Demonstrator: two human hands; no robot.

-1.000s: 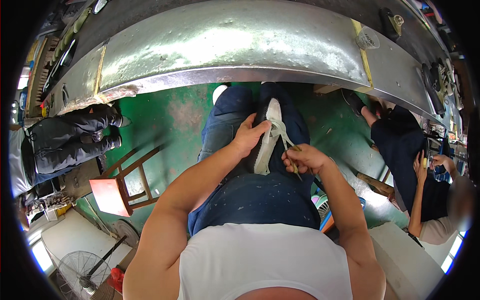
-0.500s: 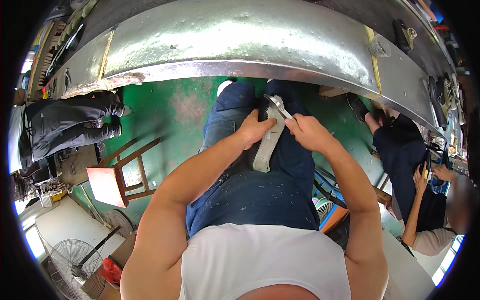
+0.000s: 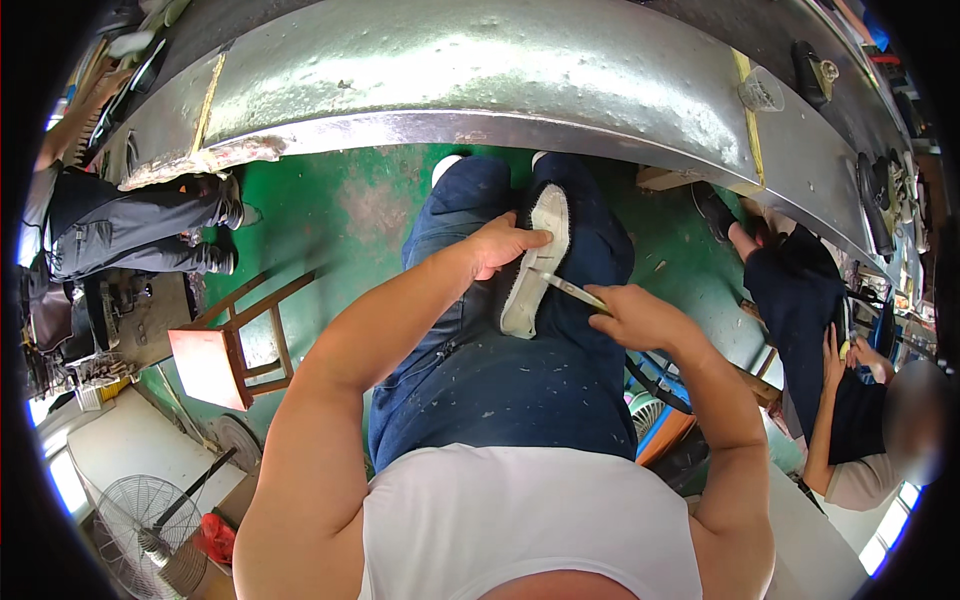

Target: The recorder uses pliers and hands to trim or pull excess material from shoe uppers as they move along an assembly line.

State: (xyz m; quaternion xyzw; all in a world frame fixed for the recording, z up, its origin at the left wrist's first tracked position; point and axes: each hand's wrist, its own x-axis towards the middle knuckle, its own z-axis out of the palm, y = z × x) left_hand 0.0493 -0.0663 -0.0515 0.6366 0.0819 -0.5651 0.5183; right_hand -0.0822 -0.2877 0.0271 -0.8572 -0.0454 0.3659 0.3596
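A shoe rests sole side up on my thighs, its pale underside facing me and a dark edge showing along its left. My left hand grips it from the left, thumb pressed on the underside and the other fingers mostly hidden. From the right, my right hand is closed around a slim metal hand tool. The tool's tip lies over the middle of the underside, below my left thumb; whether it touches, I cannot tell. Its exact kind is not clear.
A metal-topped workbench curves across the front, with a clear plastic cup on it. A wooden stool and a fan stand at left. One person stands left; another sits right, hands at work.
My right hand has drawn the tool from the shoe's far end back toward me, to its middle. My left hand keeps its hold. At left, a person's arm now reaches over the bench.
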